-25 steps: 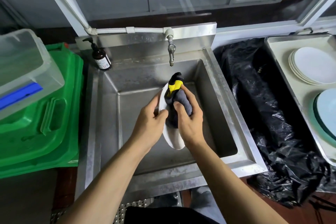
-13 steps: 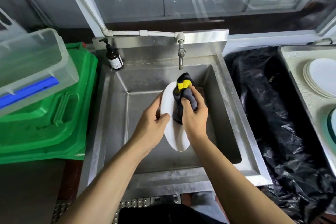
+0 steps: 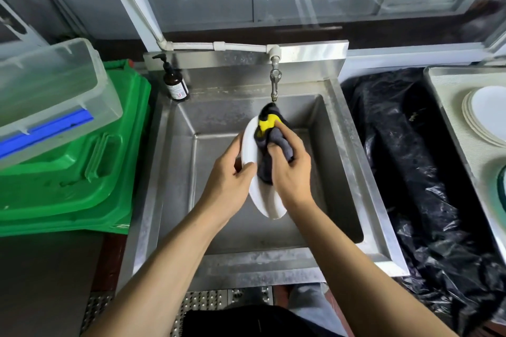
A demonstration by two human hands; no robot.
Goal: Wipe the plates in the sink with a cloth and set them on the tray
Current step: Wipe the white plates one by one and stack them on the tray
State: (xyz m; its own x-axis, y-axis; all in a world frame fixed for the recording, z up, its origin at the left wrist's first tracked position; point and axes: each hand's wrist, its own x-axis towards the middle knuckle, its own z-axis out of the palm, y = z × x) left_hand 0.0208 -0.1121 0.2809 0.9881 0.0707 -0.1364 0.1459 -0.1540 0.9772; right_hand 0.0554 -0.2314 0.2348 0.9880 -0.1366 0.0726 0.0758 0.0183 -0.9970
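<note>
A white plate (image 3: 261,197) stands on edge over the steel sink (image 3: 342,161). My left hand (image 3: 228,183) grips its left rim, thumb on the near face. My right hand (image 3: 293,172) holds a grey cloth with a yellow patch (image 3: 267,124) bunched against the plate's right face. The cloth hides much of the plate's upper part. A pale tray (image 3: 449,107) at the far right carries a stack of white plates (image 3: 484,115) and a green-rimmed plate (image 3: 502,186) partly cut off by the frame edge.
A tap (image 3: 274,82) hangs just above the cloth. A brown pump bottle (image 3: 175,82) stands at the sink's back left corner. Green bins (image 3: 68,172) and a clear box (image 3: 52,85) lie left. A black plastic bag (image 3: 405,159) lies between the sink and the tray.
The view has shifted left, so the tray sits nearer the right edge. My right hand with the cloth has slid a little up the plate; the plate stays held on edge.
</note>
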